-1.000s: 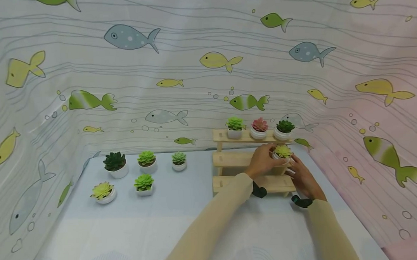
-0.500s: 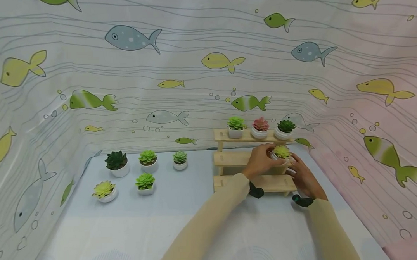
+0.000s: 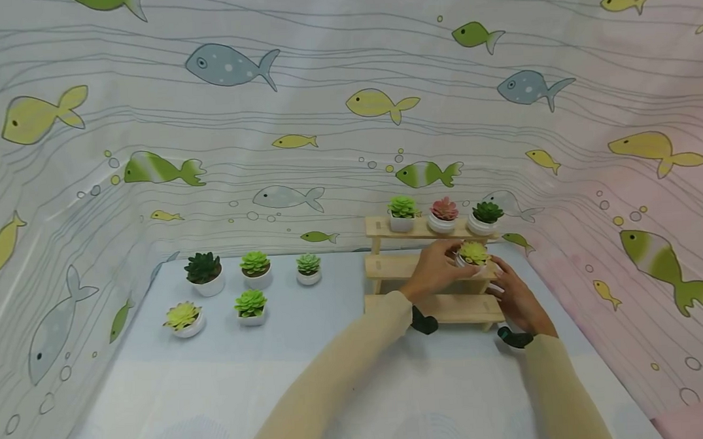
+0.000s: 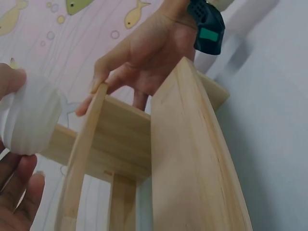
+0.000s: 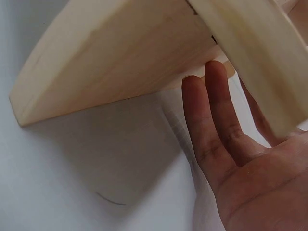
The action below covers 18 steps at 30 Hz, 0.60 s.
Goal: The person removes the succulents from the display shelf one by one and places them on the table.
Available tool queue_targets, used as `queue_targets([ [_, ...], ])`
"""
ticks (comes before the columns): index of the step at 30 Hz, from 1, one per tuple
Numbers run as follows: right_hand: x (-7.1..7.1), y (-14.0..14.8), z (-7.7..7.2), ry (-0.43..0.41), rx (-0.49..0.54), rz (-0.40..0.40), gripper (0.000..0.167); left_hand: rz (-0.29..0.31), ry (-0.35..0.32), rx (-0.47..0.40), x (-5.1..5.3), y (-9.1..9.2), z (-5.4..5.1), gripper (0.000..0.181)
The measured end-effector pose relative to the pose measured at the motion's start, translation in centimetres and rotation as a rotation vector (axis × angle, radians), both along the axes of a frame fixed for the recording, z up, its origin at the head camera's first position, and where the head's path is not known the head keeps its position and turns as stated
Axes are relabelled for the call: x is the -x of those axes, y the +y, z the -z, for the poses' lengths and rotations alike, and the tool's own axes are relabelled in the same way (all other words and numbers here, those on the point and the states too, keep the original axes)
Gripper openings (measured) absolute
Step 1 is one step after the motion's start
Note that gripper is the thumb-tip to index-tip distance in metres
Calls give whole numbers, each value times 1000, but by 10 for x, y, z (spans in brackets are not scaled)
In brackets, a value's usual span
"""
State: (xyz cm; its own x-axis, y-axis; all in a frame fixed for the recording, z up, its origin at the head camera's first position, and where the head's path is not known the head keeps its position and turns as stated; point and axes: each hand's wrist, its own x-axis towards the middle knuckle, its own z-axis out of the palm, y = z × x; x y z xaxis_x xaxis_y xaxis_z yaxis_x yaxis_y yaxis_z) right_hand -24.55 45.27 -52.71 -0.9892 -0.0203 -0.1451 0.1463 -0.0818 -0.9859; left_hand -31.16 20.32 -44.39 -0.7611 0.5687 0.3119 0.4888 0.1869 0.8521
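Fingers of the left hand (image 3: 437, 267) are curled round the yellow succulent (image 3: 473, 253), holding it at the right end of the middle step on the rack (image 3: 391, 266); whether its base touches wood, I can't tell from my end. Over to the right hand (image 3: 518, 298): fingers fairly straight, touching that same end, no pot in them. Three succulents (image 3: 443, 215) line the top step, so I'd call that row done. This one's in progress, and five more succulents (image 3: 255, 266), near the back left corner of the table (image 3: 335, 390), look left to do.
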Motion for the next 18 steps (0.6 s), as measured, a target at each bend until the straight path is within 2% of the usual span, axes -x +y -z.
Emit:
queue_targets([
  [9, 1, -1, 1, 24, -9, -14, 58, -1, -16, -49, 0, -19, -7, 66],
  [18, 2, 0, 1, 24, -1, -14, 61, 36, 28, -64, 6, -36, 1, 70],
])
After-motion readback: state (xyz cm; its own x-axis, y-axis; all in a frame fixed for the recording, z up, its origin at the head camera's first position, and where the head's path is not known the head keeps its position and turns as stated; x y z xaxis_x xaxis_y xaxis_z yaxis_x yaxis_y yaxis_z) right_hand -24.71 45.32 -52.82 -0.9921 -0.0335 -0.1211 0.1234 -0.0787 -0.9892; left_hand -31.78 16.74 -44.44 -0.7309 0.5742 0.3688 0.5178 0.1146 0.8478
